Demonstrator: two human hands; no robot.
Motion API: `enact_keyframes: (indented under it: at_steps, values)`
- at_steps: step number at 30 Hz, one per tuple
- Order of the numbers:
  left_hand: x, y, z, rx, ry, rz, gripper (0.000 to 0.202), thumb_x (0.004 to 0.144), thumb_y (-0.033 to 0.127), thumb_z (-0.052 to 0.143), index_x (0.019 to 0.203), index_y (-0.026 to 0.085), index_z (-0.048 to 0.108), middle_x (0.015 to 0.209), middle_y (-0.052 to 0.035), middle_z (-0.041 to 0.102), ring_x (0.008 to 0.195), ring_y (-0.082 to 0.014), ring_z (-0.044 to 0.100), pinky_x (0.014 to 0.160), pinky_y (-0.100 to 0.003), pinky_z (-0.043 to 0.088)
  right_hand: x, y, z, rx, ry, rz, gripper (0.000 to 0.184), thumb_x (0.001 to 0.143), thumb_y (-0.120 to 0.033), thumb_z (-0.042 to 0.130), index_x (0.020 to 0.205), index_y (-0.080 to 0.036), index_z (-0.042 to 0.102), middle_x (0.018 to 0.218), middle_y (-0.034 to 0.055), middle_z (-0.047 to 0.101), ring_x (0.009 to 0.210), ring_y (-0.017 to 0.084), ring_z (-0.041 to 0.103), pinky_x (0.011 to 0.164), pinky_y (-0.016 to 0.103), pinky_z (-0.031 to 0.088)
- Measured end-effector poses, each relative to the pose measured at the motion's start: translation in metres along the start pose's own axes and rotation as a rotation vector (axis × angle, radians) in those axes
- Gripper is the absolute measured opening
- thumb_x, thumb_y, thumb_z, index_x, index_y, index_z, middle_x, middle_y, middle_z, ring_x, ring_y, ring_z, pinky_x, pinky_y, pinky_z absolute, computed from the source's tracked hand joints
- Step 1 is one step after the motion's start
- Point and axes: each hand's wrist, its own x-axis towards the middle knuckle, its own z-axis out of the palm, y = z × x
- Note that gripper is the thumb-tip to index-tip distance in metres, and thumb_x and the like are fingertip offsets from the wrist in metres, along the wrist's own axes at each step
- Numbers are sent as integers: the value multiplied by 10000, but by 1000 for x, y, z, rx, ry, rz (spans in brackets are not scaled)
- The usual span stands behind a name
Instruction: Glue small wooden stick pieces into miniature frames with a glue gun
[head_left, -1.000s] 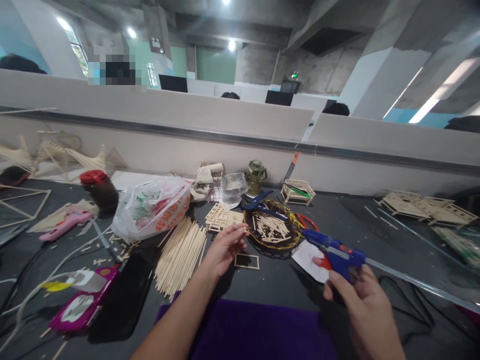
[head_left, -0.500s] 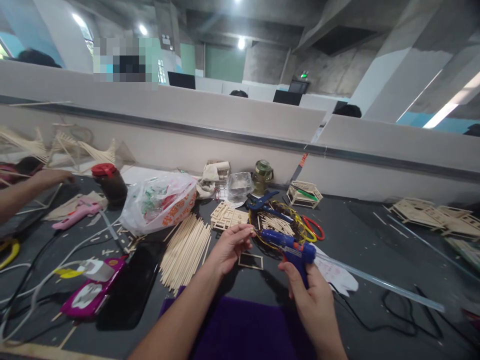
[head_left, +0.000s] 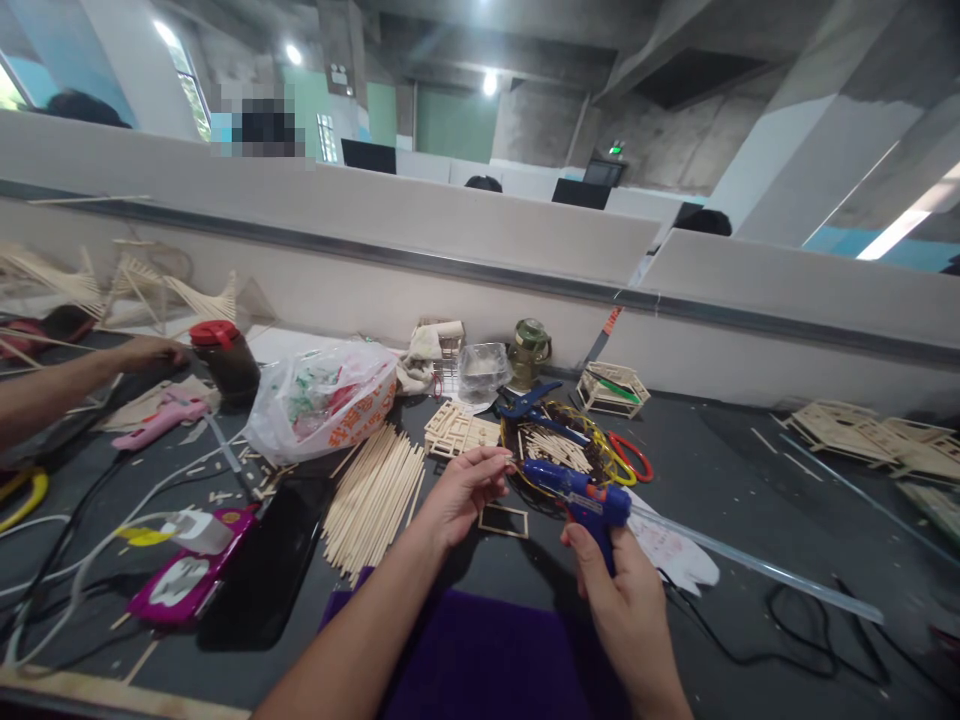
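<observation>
My right hand [head_left: 619, 590] is closed round the grip of a blue hot glue gun [head_left: 577, 491]; a clear glue stick [head_left: 757, 568] trails from its back to the right. The gun's nozzle points left at a short thin wooden stick [head_left: 507, 460] pinched in the fingertips of my left hand [head_left: 461, 492]. Both hands hover over the dark table, above a small rectangular stick frame [head_left: 503, 520]. A bundle of long wooden sticks [head_left: 375, 500] lies just left of my left hand.
Behind the hands sit a round tray of short sticks [head_left: 559, 448], blue cutters [head_left: 529, 403], a stick grid [head_left: 457, 432], a plastic bag [head_left: 322, 400] and a red-lidded jar [head_left: 223, 358]. Another person's arm [head_left: 67, 375] reaches in at far left. Cables, a pink glue gun [head_left: 154, 422] lie left.
My right hand has brought the glue gun from the right in to the stick my left hand holds. Another person's arm has come into view at far left.
</observation>
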Motion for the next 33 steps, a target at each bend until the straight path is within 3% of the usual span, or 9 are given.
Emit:
enact_keyframes:
  at_steps: [20,33]
  values:
    - [-1,0,0,-9,1,9,246,649,231,817,847,133,709,779,-33,690,592,-68,579,645,-222,498,-1,1,0,-14,3,28,400,830,-559,523,948,-204,664,651,40,665,667,240,633,548,293,463]
    - [0,0,0,-20,5,11,267,622,233,833,835,128,711,685,-9,641,580,-67,552,606,-208,480,-1,2,-1,-45,12,-4,401,841,-542,522,945,-182,665,654,46,673,665,232,636,540,278,461]
